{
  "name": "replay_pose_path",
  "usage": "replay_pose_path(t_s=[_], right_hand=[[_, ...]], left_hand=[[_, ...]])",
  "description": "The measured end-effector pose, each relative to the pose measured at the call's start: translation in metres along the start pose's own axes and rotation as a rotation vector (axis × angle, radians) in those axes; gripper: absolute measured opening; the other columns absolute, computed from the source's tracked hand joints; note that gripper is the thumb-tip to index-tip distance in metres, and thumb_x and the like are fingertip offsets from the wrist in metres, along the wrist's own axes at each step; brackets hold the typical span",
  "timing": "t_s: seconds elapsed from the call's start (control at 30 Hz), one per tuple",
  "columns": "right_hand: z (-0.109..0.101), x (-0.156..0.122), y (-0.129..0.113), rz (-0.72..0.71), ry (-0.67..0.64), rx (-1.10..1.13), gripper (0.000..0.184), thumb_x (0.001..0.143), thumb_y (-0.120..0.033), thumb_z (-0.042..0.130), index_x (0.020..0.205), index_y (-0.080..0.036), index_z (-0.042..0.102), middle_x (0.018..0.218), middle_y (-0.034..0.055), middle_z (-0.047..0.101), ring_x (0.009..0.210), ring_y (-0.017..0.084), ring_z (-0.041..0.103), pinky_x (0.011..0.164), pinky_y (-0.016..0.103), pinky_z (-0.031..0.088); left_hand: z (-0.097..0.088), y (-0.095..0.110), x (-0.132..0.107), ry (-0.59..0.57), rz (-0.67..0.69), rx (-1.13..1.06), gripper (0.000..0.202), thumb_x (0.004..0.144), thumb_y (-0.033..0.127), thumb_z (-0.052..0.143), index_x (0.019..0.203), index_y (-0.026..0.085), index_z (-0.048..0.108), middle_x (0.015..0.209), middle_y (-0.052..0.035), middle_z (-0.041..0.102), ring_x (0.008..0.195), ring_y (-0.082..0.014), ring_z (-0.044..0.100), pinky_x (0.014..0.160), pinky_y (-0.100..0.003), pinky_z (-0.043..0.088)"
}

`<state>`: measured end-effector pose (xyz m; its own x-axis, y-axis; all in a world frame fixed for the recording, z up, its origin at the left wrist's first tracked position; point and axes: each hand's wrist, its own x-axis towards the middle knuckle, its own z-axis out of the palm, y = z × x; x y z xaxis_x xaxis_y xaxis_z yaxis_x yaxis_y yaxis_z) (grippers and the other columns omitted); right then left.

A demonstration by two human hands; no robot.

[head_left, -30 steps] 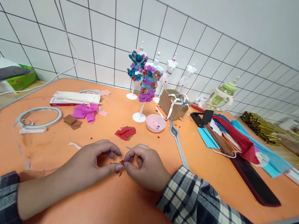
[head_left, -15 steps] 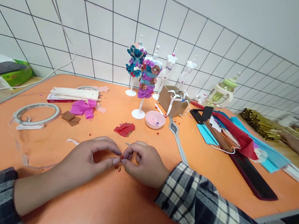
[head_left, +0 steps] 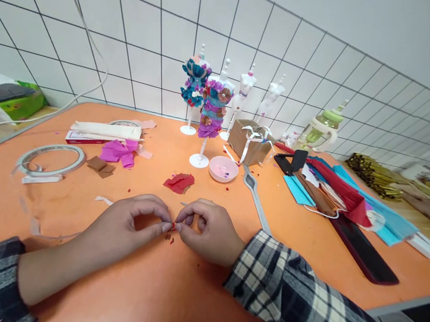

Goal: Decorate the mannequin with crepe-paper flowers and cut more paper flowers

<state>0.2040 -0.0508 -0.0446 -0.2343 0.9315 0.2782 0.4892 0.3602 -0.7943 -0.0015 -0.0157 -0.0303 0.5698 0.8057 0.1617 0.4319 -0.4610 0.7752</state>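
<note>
Between my fingertips, low over the table, is a tiny red scrap of paper [head_left: 173, 225], mostly covered by the fingers. My left hand [head_left: 127, 220] pinches it from the left with thumb and forefinger. From the other side, my right hand [head_left: 208, 230] pinches the same scrap, its fingers curled. Small dark red bits [head_left: 170, 239] lie on the table just below the fingertips. Beyond the hands rests a stack of red crepe paper pieces [head_left: 179, 182]. A pink bowl [head_left: 223, 169] with a few small bits inside stands behind my right hand.
Small dress forms, one covered in purple and brown paper flowers [head_left: 214, 107], stand at the back beside a cardboard box [head_left: 252, 142]. Left are a tape roll [head_left: 50, 160], brown paper [head_left: 100, 166] and purple paper [head_left: 119, 152]. Coloured paper and a black case [head_left: 364, 250] lie right.
Both hands stay together at the same spot, with the fingertips shifting slightly around the red scrap. The whole view has tilted a little; nothing else on the table has moved.
</note>
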Motion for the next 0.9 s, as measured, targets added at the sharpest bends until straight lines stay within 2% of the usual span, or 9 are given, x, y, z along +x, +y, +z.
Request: replay_pose_path(t_s=[0.13,0.53,0.7,0.9], right_hand=[[0.0010,0.0004,-0.0006,-0.017,-0.011,-0.002,0.005,0.077,-0.016,0.070,0.080,-0.020,0.072,0.074,-0.0036,0.063,0.060,0.008,0.046,0.063,0.023,0.039],[0.0001,-0.0009,-0.0044,0.006,-0.031,-0.033,0.004,0.074,-0.018,0.070,0.075,-0.020,0.068,0.071,-0.0048,0.062,0.063,0.009,0.050,0.064,0.023,0.038],[0.0015,-0.0017,-0.0054,0.001,-0.014,-0.041,0.004,0.072,-0.018,0.069,0.073,-0.020,0.065,0.069,-0.0044,0.061,0.063,0.010,0.051,0.063,0.023,0.038],[0.0042,-0.0005,-0.0036,0.092,-0.033,0.048,0.006,0.071,-0.014,0.066,0.070,-0.019,0.063,0.058,-0.0075,0.052,0.056,0.008,0.045,0.061,0.021,0.038]], left_hand=[[0.0006,0.0012,0.0009,-0.003,0.022,0.022,0.019,0.084,0.037,0.063,0.077,0.024,0.074,0.083,-0.0031,0.076,0.079,-0.0208,0.070,0.077,-0.031,0.056],[0.0002,0.0048,0.0005,-0.016,0.052,0.033,0.019,0.084,0.037,0.063,0.077,0.025,0.075,0.084,-0.0023,0.075,0.079,-0.0201,0.070,0.077,-0.031,0.056],[0.0006,0.0077,0.0010,-0.008,0.067,0.037,0.018,0.083,0.031,0.061,0.073,0.024,0.074,0.080,-0.0015,0.074,0.076,-0.0189,0.069,0.075,-0.030,0.055],[-0.0004,0.0074,0.0008,0.015,0.058,0.016,0.017,0.084,0.032,0.060,0.074,0.024,0.072,0.079,-0.0009,0.074,0.074,-0.0187,0.069,0.073,-0.029,0.055]])
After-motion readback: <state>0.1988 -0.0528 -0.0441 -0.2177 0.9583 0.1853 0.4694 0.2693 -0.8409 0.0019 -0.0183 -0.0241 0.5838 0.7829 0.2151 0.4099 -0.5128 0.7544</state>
